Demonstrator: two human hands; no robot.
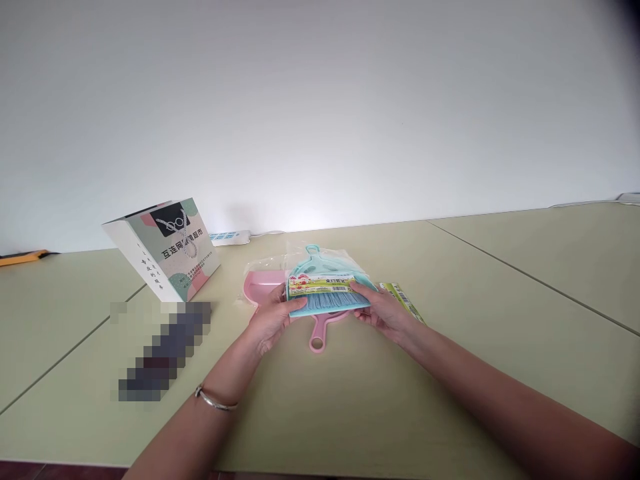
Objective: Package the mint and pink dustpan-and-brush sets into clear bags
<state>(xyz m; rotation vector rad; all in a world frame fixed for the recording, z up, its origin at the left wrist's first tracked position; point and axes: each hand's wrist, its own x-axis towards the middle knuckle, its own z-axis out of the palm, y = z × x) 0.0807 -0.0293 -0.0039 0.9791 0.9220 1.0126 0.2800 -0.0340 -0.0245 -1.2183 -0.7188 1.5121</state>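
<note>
My left hand and my right hand hold a teal dustpan and brush set by its two sides. Blue bristles face me below a printed label, and the teal handle loop points away. Both hands are closed, with thumbs on top and the other fingers partly hidden beneath. Under and beside this set lie a pink dustpan and a pink handle with a round hole. Clear plastic wrap shows around the sets. Near my right wrist lies another green-yellow label.
A paper gift bag with rope handles stands at the left. Behind it a white power strip lies by the wall. A pixelated dark object is on the table. An orange-and-black item sits at the far left.
</note>
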